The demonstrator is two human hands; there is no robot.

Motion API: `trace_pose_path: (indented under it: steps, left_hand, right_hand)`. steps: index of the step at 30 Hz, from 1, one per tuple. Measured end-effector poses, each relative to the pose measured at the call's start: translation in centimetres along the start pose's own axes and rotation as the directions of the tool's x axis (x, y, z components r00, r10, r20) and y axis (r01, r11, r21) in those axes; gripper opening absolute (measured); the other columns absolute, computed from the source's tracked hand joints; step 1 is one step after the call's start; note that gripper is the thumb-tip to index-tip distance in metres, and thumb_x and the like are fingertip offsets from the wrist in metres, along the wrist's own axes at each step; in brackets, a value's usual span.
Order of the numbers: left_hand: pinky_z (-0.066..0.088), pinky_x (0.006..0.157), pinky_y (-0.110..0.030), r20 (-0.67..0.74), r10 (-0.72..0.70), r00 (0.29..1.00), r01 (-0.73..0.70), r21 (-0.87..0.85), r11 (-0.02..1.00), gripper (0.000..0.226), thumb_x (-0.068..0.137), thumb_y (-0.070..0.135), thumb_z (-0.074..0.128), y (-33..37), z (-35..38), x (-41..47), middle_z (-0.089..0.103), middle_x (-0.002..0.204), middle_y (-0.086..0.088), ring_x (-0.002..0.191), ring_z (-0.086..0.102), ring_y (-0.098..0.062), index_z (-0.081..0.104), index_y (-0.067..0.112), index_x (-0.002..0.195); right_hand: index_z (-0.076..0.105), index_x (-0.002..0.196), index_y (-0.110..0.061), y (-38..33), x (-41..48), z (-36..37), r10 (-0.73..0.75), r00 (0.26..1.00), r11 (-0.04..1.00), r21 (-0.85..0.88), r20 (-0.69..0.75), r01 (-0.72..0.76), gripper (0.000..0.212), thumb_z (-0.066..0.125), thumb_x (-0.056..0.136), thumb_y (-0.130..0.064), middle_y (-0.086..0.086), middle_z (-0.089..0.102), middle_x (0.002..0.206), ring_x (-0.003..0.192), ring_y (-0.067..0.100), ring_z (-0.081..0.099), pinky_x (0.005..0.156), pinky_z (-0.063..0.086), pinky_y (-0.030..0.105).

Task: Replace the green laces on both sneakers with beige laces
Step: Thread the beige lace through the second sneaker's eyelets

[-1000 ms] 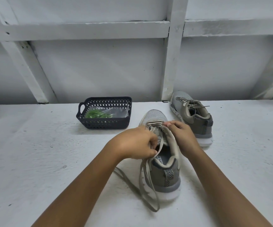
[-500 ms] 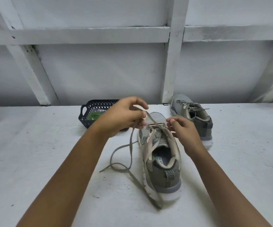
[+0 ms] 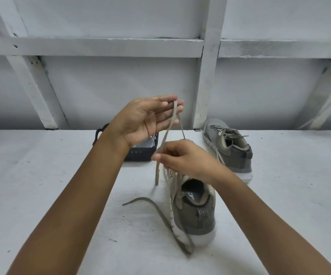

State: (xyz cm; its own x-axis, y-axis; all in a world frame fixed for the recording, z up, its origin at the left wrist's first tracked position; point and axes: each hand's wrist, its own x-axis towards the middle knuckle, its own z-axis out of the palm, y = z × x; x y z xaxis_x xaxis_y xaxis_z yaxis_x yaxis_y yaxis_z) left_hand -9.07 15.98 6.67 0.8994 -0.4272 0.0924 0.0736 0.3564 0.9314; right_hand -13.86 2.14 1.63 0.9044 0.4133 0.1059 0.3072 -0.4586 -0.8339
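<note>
Two grey sneakers stand on the white surface (image 3: 41, 175). The near sneaker (image 3: 194, 213) sits with its heel toward the person and its toe pointing away. The far sneaker (image 3: 230, 149) stands further back and to the right, close to the upright post of the wall, and is laced.

The left hand (image 3: 148, 120) is raised above the surface, palm turned to the right, fingers straight and close together. The beige lace (image 3: 156, 175) is draped over its fingertips (image 3: 166, 105). From there two strands run down to the right hand (image 3: 186, 157), which is lower and nearer, above the front of the near sneaker. Its thumb and forefinger pinch the lace.

Below the pinch, one free end hangs in the air just left of the near sneaker. A second length of lace lies on the surface along the sneaker's left side, curving from a loose tip to a loop beside the heel.

A dark perforated basket (image 3: 140, 154) stands far left of the sneakers, mostly hidden behind the left forearm. Its contents cannot be identified.
</note>
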Motion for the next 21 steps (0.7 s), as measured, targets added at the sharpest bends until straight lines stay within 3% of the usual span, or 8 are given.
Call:
trace_pose_path:
  steps: [4,6,8,12,16,21]
  left_hand:
    - [0.057,0.074,-0.037,-0.109,0.0,0.994,0.006,0.057,0.998,0.018,0.099,0.013,0.038,-1.5,-0.9,0.1,0.072,0.097,-0.012,0.087,0.07,-0.021,0.052,0.012,0.11]
    - [0.053,0.072,-0.037,-0.175,-0.039,0.984,0.067,0.156,0.985,0.014,0.101,0.022,0.037,-3.2,-1.3,0.0,0.073,0.081,-0.008,0.074,0.07,-0.02,0.047,0.013,0.107]
    - [0.051,0.073,-0.037,-0.149,-0.106,0.983,0.147,0.305,0.941,0.026,0.101,0.03,0.035,-5.1,-1.5,-0.3,0.072,0.078,-0.005,0.072,0.068,-0.02,0.053,0.012,0.105]
    - [0.049,0.075,-0.029,0.012,-0.131,0.991,0.099,0.586,0.804,0.025,0.099,0.023,0.043,-7.5,-1.3,-1.3,0.065,0.07,0.008,0.07,0.061,-0.009,0.066,0.015,0.093]
    - [0.046,0.067,-0.022,0.023,-0.118,0.993,0.08,0.603,0.793,0.021,0.099,0.012,0.044,-8.1,-1.7,-1.7,0.06,0.062,0.011,0.062,0.056,-0.003,0.065,0.013,0.096]
    - [0.048,0.068,-0.021,0.042,-0.208,0.977,0.142,0.599,0.788,0.019,0.096,0.006,0.05,-7.9,-3.6,-2.1,0.068,0.072,0.006,0.065,0.061,-0.005,0.065,0.008,0.106]
  right_hand:
    - [0.064,0.082,-0.01,-0.3,0.2,-1.3,0.075,0.993,0.96,0.275,-0.091,-0.047,0.015,0.056,0.093,-0.014,-0.006,0.059,0.055,0.046,0.005,0.05,0.047,0.039,0.017]
    - [0.061,0.08,-0.007,-0.4,0.8,-2.7,0.118,0.978,0.893,0.448,-0.172,-0.029,0.017,0.053,0.095,-0.011,-0.001,0.059,0.056,0.044,0.006,0.051,0.045,0.04,0.018]
    - [0.059,0.078,-0.007,-0.3,1.7,-4.3,0.168,0.955,0.828,0.561,-0.244,-0.003,0.02,0.05,0.096,-0.01,-0.003,0.06,0.053,0.041,0.005,0.051,0.041,0.04,0.014]
    - [0.058,0.077,-0.007,1.0,3.9,-6.1,0.276,0.909,0.746,0.666,-0.313,0.002,0.022,0.05,0.097,-0.012,-0.002,0.062,0.051,0.043,0.005,0.055,0.044,0.045,0.014]
    - [0.055,0.074,-0.006,2.3,5.5,-7.3,0.357,0.853,0.668,0.742,-0.38,0.052,0.024,0.048,0.097,-0.009,-0.001,0.062,0.047,0.043,0.006,0.06,0.045,0.049,0.015]
    - [0.054,0.076,-0.004,4.1,6.5,-8.9,0.433,0.772,0.58,0.799,-0.466,0.158,0.021,0.048,0.096,-0.005,0.002,0.064,0.048,0.047,0.011,0.064,0.05,0.054,0.019]
